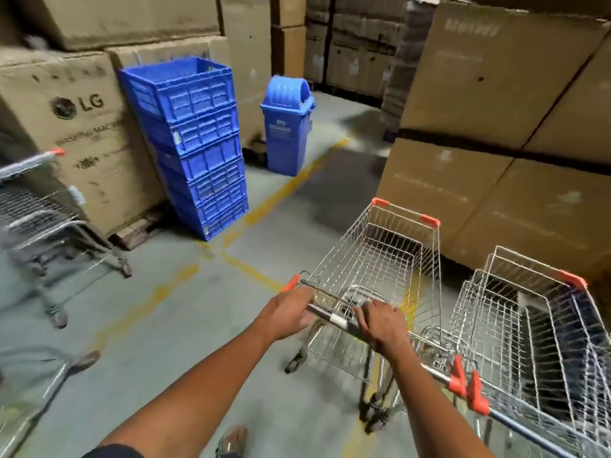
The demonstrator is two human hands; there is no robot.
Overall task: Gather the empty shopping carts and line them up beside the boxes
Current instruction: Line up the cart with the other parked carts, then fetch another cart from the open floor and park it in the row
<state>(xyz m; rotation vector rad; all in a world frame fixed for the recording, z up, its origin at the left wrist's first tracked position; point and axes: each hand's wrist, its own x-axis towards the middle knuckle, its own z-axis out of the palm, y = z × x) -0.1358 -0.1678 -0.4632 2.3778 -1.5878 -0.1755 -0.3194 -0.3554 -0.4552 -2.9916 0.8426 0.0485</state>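
Tall stacks of cardboard boxes (496, 127) wall you in on the right and far side, and more boxes (82, 133), one marked LG, stand on the left. Against those left boxes leans a stack of blue crates (198, 143), with a blue bin (287, 127) just beyond it on the grey floor (165, 309) with its yellow lines.

The empty wire cart (380, 259) you are holding stands near the middle, its front end pointing toward the right-hand boxes. To its right, nested carts (529, 325) sit close beside those same boxes, their handle bar touching or nearly touching yours. Another cart (39, 219) stands apart on the left, blurred.

Both your arms reach forward, bare and nearly straight. Your left hand (287, 312) is closed around the left end of the handle bar (334, 317), knuckles up, beside the orange end cap. Your right hand (383, 325) is clamped over the bar further right, palm down, fingers (360, 312) curled over the top.
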